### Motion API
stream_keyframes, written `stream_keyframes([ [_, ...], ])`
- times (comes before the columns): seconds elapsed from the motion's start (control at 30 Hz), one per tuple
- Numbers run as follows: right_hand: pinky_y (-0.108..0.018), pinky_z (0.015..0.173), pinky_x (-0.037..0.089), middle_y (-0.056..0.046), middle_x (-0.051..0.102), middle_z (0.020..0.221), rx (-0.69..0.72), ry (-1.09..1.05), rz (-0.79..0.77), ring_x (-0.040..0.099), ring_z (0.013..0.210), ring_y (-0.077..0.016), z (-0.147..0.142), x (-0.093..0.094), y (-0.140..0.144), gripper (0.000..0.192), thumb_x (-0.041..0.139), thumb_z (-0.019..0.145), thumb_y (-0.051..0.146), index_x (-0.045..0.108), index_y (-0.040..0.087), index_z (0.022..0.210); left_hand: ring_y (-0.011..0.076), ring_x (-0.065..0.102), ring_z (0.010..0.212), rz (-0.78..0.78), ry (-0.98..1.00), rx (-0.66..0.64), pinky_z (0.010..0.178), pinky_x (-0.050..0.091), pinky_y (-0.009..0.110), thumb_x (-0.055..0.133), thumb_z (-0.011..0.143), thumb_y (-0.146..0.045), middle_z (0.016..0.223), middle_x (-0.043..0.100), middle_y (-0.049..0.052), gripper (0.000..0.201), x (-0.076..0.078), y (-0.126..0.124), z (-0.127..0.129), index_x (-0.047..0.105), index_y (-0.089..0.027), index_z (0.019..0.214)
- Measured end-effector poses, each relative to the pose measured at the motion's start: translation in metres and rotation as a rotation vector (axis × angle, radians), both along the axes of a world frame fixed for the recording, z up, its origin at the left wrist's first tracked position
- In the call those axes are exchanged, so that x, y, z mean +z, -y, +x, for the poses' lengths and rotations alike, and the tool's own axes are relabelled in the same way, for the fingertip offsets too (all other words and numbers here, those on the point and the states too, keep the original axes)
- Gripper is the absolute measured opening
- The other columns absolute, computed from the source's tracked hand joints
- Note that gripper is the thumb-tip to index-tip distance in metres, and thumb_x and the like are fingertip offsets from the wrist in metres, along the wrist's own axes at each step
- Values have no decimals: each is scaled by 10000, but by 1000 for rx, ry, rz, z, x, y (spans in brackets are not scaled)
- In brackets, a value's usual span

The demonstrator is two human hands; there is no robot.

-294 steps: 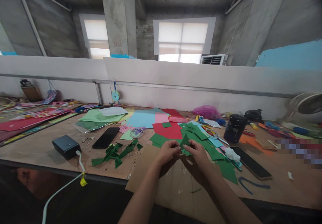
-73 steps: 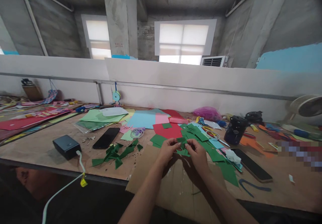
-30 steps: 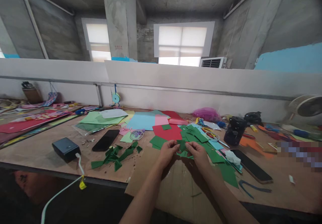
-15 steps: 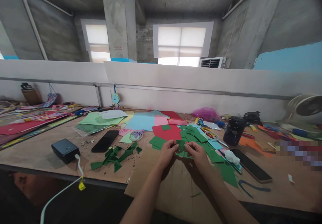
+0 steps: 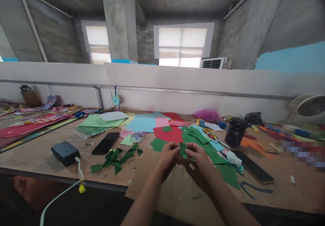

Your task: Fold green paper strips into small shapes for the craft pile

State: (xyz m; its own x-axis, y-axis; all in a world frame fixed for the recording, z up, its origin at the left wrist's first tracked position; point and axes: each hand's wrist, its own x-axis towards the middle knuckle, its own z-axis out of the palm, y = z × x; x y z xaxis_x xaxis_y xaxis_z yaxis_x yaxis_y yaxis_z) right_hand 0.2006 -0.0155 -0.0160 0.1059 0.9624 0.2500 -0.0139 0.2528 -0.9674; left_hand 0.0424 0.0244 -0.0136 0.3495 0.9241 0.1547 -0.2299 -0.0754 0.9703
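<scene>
Both my hands meet above a brown cardboard sheet (image 5: 175, 188) near the table's front edge. My left hand (image 5: 168, 155) and my right hand (image 5: 200, 155) pinch a small folded piece of dark green paper (image 5: 183, 149) between their fingertips. Just behind them lies a spread of dark green paper squares (image 5: 200, 138) on a red sheet (image 5: 169, 133). To the left sits a small heap of folded green paper pieces (image 5: 115, 156).
A black phone (image 5: 106, 142) and a black box with a white cable (image 5: 65, 152) lie to the left. Another phone (image 5: 252, 166), a dark jar (image 5: 235, 131), scissors (image 5: 212, 133) and a fan (image 5: 307, 105) are at the right. Coloured paper sheets (image 5: 144, 120) lie further back, by the white partition (image 5: 177, 84).
My fingers have kept working the green paper piece, which now stands more upright between them. The view has tipped slightly.
</scene>
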Motion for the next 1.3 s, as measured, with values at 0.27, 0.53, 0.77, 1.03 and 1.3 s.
stream_keyframes([
  [0.27, -255, 575, 417, 8, 624, 712, 25, -45, 25, 521, 617, -136, -1, 4, 3, 119, 735, 660, 269, 674, 202, 737, 127, 628, 527, -55, 4, -41, 485, 379, 191, 699, 595, -231, 633, 632, -15, 192, 11, 8, -5, 616, -159, 753],
  [0.53, -325, 718, 481, -37, 704, 900, 92, 80, 43, 617, 792, -206, -7, 9, 9, 327, 746, 669, 286, 687, 216, 984, 114, 600, 499, -169, 52, 47, 480, 394, 192, 698, 569, -236, 612, 609, -27, 214, 8, 3, -7, 589, -166, 739],
  [0.77, -339, 749, 484, -56, 705, 839, 6, 189, 102, 626, 797, -228, -5, 5, 3, 268, 726, 713, 418, 695, 186, 843, 120, 597, 516, -184, 6, -8, 492, 408, 196, 648, 590, -216, 598, 630, -1, 190, 7, 2, -10, 609, -163, 768],
  [1.03, -283, 587, 452, -3, 630, 691, -48, 128, 56, 555, 587, -152, -1, 4, 2, 271, 711, 727, 448, 667, 181, 745, 123, 574, 632, -33, -70, -43, 535, 425, 207, 717, 632, -305, 751, 630, 15, 223, 12, 6, -10, 649, -173, 799],
  [1.3, -281, 570, 453, -22, 654, 723, -33, 145, 58, 567, 627, -163, -4, 3, 1, 281, 711, 721, 457, 685, 182, 768, 107, 519, 555, 43, -14, 50, 535, 377, 218, 787, 602, -458, 594, 578, -5, 347, 10, 1, -7, 628, -158, 674],
])
